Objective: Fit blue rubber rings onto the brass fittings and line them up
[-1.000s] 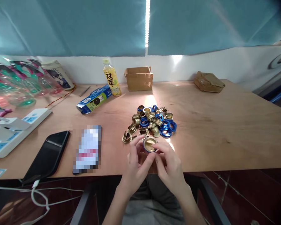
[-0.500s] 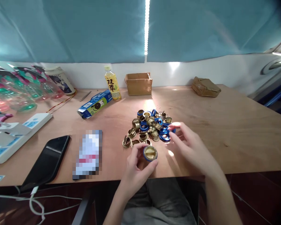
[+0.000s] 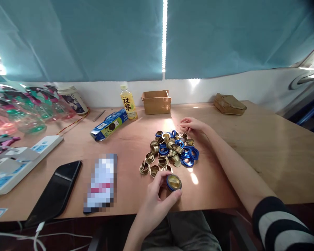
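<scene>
My left hand (image 3: pixel 158 195) is closed round a gold cap with a blue ring (image 3: pixel 173 182), held just above the table's near edge. A pile of gold caps and blue rings (image 3: pixel 172 148) lies in the middle of the wooden table (image 3: pixel 251 139). My right hand (image 3: pixel 192 124) reaches over the far side of that pile, fingers curled and pinching at small thin wire pieces there. What it holds is too small to name.
A black phone (image 3: pixel 56 190) and a blurred packet (image 3: pixel 101 182) lie near the left front. A white power strip (image 3: pixel 21 157), a blue box (image 3: pixel 109 124), a yellow drink bottle (image 3: pixel 128 101), a small cardboard box (image 3: pixel 156 101) and a brown parcel (image 3: pixel 229 104) stand around.
My right hand has let go of the assembled cap and stretched forward, past the right of the pile to its far side. My left hand keeps hold of the cap. The view has tilted.
</scene>
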`<state>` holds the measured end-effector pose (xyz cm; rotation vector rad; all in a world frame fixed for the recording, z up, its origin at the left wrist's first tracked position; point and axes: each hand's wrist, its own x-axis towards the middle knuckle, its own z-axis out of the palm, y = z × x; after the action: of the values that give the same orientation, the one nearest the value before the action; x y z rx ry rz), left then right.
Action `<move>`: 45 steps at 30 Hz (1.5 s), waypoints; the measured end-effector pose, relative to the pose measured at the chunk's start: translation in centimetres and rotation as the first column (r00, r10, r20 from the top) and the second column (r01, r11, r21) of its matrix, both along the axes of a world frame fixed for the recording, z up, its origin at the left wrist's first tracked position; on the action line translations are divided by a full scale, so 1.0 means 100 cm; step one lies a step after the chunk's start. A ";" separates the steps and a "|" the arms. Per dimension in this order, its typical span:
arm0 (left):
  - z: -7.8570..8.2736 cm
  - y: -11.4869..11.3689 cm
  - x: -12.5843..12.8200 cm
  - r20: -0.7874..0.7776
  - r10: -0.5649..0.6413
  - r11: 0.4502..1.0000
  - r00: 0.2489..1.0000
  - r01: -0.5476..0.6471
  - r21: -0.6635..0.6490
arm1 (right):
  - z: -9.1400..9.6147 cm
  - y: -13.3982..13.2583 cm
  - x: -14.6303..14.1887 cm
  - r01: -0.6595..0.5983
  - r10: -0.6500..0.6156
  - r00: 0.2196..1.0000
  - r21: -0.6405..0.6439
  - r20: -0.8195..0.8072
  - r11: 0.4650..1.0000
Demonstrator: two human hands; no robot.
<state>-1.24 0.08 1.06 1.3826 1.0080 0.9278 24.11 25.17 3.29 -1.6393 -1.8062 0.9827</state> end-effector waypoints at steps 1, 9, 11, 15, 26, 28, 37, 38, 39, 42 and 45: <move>0.000 0.000 0.000 -0.004 -0.001 1.000 1.000 0.001 -0.002 | -0.008 0.003 0.002 0.024 -0.024 0.999 0.008 -0.040 1.000; 0.004 -0.001 -0.001 -0.045 0.014 0.999 0.999 -0.015 -0.035 | -0.022 0.015 0.014 -0.009 0.007 0.988 -0.011 -0.152 1.000; 0.005 0.000 -0.001 -0.041 0.012 0.999 0.999 -0.014 -0.051 | -0.018 0.017 0.013 -0.056 0.051 0.990 -0.035 -0.133 0.998; 0.006 0.001 0.000 -0.035 0.017 0.998 0.999 -0.019 -0.060 | -0.012 0.020 0.012 -0.138 0.131 0.987 -0.070 -0.095 0.988; 0.003 -0.001 0.000 -0.033 0.018 1.000 0.999 -0.019 -0.015 | -0.021 0.026 0.014 -0.170 0.168 0.985 -0.035 -0.045 0.985; 0.003 -0.001 0.000 -0.028 0.024 1.000 0.999 -0.024 -0.010 | -0.024 0.027 0.013 -0.159 0.159 0.986 -0.008 -0.051 0.987; 0.002 -0.001 0.000 -0.031 0.021 1.000 0.999 -0.021 -0.001 | -0.040 0.031 0.012 -0.107 0.114 0.988 0.069 -0.107 0.992; 0.002 -0.001 0.000 -0.033 0.020 1.000 0.999 -0.020 -0.002 | -0.041 0.031 0.012 -0.102 0.110 0.987 0.070 -0.115 0.992; 0.002 -0.001 0.000 -0.033 0.019 1.000 0.999 -0.019 -0.003 | -0.042 0.032 0.013 -0.097 0.105 0.987 0.069 -0.123 0.993; 0.004 -0.001 0.001 -0.033 0.022 1.000 0.999 -0.022 -0.007 | -0.045 0.032 0.013 -0.087 0.096 0.986 0.068 -0.139 0.994; 0.006 -0.001 0.001 -0.029 0.036 0.999 0.999 -0.036 -0.012 | -0.045 0.032 0.013 -0.084 0.096 0.984 0.085 -0.148 0.993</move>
<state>-1.12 -0.05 1.65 1.3755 1.0619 0.9289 25.40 28.39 -1.22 -1.4079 -1.8054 1.0329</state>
